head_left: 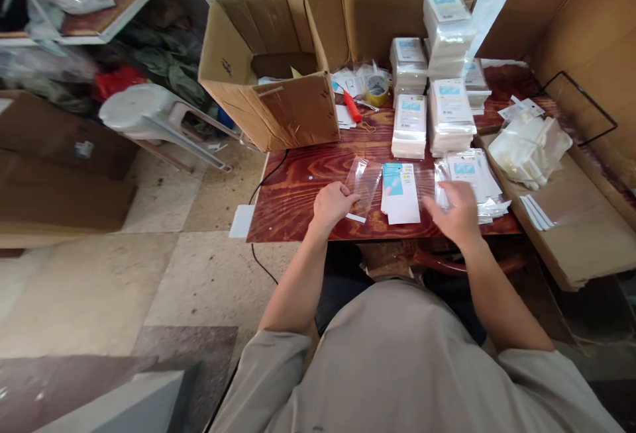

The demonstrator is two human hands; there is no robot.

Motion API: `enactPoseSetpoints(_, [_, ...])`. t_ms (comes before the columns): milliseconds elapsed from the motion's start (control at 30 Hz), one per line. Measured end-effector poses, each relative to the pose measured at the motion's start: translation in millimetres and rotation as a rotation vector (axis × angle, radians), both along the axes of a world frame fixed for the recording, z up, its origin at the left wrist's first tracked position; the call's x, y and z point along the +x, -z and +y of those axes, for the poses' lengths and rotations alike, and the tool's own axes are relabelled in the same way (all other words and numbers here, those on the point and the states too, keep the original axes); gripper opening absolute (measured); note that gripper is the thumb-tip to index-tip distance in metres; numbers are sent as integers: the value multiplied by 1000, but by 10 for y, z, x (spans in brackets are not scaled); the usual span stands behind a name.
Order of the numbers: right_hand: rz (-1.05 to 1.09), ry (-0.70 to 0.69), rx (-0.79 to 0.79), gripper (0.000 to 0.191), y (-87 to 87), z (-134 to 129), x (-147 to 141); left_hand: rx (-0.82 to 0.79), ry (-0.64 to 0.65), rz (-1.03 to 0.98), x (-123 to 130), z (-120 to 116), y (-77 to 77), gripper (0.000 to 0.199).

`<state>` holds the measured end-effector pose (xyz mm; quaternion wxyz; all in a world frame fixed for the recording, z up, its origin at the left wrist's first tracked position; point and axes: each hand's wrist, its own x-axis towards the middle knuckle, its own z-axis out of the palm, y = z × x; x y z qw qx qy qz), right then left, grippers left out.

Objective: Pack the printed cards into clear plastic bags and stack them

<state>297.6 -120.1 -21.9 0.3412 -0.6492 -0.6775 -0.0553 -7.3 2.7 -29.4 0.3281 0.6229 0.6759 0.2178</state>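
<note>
My left hand (334,206) is closed at the lower left edge of a clear plastic bag (366,181), which lies on the table with a white strip at its bottom. To the right of the bag, between my two hands, rests a small stack of printed cards (403,201), white with a blue panel. My right hand (457,211) is over the left front of a pile of bagged cards (479,178). Its thumb and fingers are apart, slightly blurred, and I make out nothing gripped in them.
Tall stacks of bagged cards (452,112) stand behind the pile. An open cardboard box (293,112) sits at the table's back left. Between them are a tape roll (376,91) and a red-handled tool (352,107). A shallow cardboard tray (571,241) at right holds clear bags (529,145).
</note>
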Motion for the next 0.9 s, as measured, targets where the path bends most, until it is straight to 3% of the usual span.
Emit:
enactPoseSetpoints(33, [-78, -212, -98, 37, -52, 7, -150, -12, 8, -44, -8, 14, 7, 29])
enactPoseSetpoints(100, [-238, -440, -267, 32, -149, 18, -388, -83, -23, -248, -17, 22, 20, 25])
enactPoseSetpoints(233, [-420, -528, -431, 13, -257, -8, -515, -319, -102, -814, 15, -56, 46, 14])
enactPoseSetpoints(367, [-496, -557, -427, 23, -278, -80, -407, -302, -243, -1079, 99, -156, 86, 17])
enactPoseSetpoints(500, [-395, -520, -396, 26, -221, -132, -363, -232, -346, -1174, 156, -179, 110, 22])
enactPoseSetpoints(700, [-96, -485, -311, 19, -172, -156, -313, -179, -363, -1308, 143, -194, 2, 23])
enactPoseSetpoints(833, [447, -45, -99, 26, -312, -212, -346, -146, -427, -1380, 169, -238, -93, 21])
enactPoseSetpoints(900, [830, 77, -152, 38, -390, -227, -426, -146, -417, -1409, 212, -273, -120, 23])
